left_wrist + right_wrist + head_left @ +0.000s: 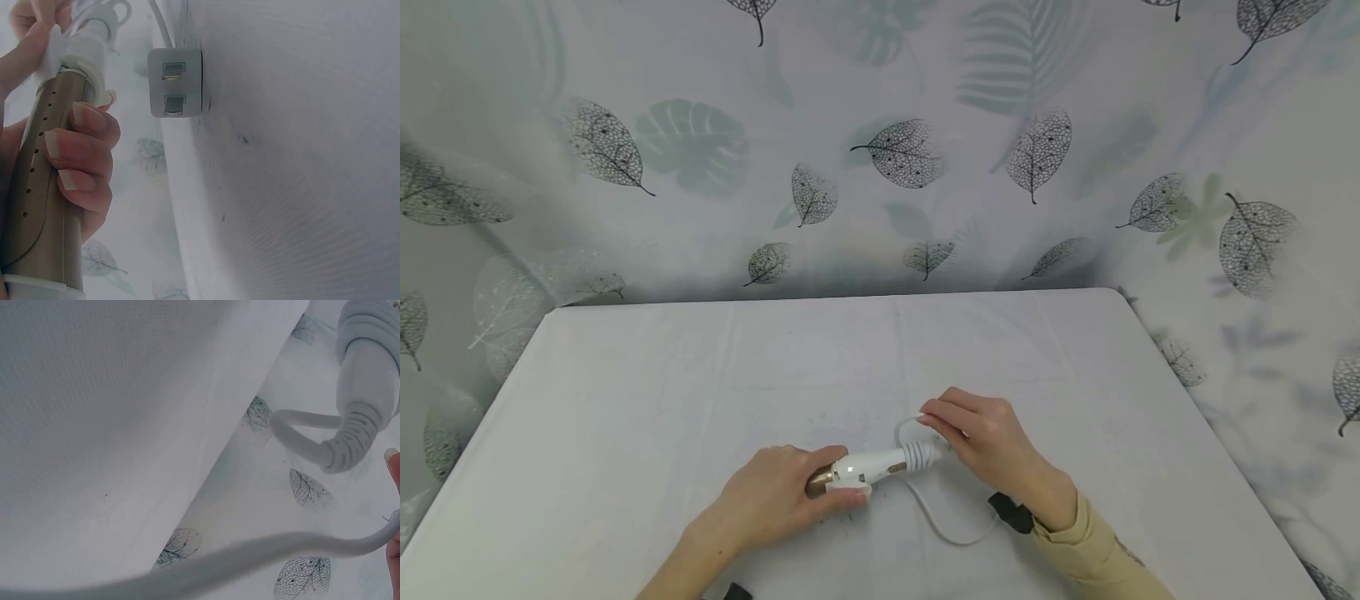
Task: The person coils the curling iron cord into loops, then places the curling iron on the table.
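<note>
A white and gold curling iron [880, 463] is held over the table by my left hand [775, 485]. In the left wrist view, fingers [81, 153] curl around its gold barrel [39, 206], which has a row of small holes. My right hand [988, 435], just past the handle end, pinches the white cord [269, 550] between thumb and fingers. Several turns of cord [369, 328] circle the white handle [365, 378]. A loop of cord leaves the ribbed sleeve [350, 447] at the handle's end. The two-prong plug [175, 82] shows in the left wrist view.
A white cloth covers the table [647, 383]. Leaf-patterned fabric [895, 75] hangs behind it and along both sides. A slack length of cord [951, 540] curves below the handle. A black wrist piece [1011, 512] sits beside the right sleeve [1093, 546].
</note>
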`<move>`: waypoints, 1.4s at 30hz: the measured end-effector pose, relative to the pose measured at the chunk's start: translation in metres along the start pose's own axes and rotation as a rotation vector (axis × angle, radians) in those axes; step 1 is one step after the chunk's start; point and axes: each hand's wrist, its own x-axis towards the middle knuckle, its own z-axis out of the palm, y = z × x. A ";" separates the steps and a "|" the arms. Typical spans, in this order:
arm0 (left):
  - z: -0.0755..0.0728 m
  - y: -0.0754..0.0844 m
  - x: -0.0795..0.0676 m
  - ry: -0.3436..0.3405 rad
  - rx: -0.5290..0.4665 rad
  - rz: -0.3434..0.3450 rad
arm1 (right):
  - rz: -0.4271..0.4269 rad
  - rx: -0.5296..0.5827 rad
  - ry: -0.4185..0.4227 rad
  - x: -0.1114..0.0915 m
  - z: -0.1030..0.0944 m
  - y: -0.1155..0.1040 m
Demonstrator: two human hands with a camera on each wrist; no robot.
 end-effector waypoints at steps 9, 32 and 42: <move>-0.001 0.000 0.000 0.007 0.015 -0.078 | -0.014 0.017 -0.008 0.002 0.001 -0.006; -0.004 0.003 0.004 0.089 -0.022 -0.324 | 0.015 0.076 -0.012 0.000 0.006 -0.009; -0.003 0.004 0.006 0.153 -0.025 -0.357 | 0.149 0.134 -0.079 0.001 0.004 -0.014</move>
